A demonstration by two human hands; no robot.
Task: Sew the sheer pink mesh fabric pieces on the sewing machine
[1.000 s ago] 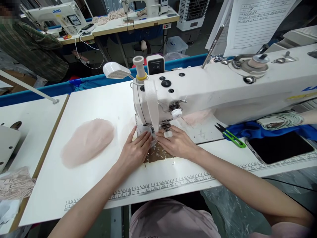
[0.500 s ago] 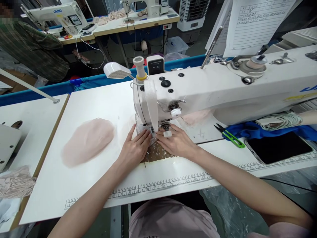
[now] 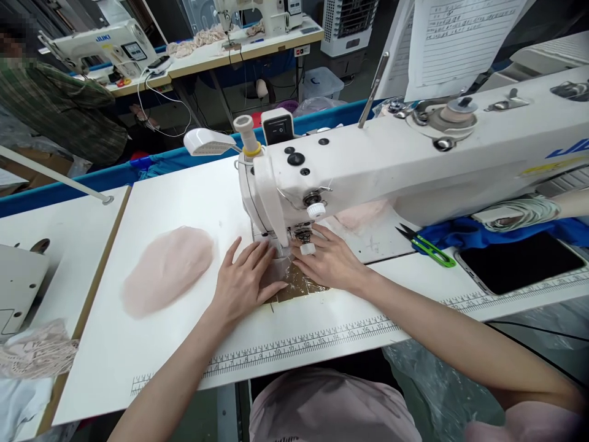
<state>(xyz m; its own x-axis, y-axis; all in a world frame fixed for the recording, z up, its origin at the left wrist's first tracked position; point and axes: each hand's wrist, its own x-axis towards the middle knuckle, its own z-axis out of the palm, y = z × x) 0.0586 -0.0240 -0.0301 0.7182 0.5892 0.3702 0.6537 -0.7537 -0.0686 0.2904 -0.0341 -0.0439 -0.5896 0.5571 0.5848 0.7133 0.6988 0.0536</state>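
My left hand (image 3: 243, 276) lies flat with fingers spread and thumb out, left of the needle area of a white sewing machine (image 3: 368, 159). Under its fingers is a thin, sheer, pale piece of fabric (image 3: 275, 271), hard to make out against the bed. To the right of the needle area, my right hand (image 3: 334, 261) rests with its fingers stretched out, some fingertips hidden behind the machine's thread-tension parts. Between both hands shows a shiny brown plate (image 3: 299, 282) on the table. Whether my right fingertips touch fabric I cannot tell.
A pale pink fabric pile (image 3: 170, 270) lies to the left. On the right are green thread snips (image 3: 430, 248), a phone (image 3: 519, 261) and blue cloth (image 3: 448, 233). A printed ruler (image 3: 299, 347) runs along the front edge. A person in a checked shirt (image 3: 55, 104) is at the far left.
My left hand has shifted slightly left, its fingers and thumb spreading apart. My right hand stays almost where it was. The whole view has turned slightly.
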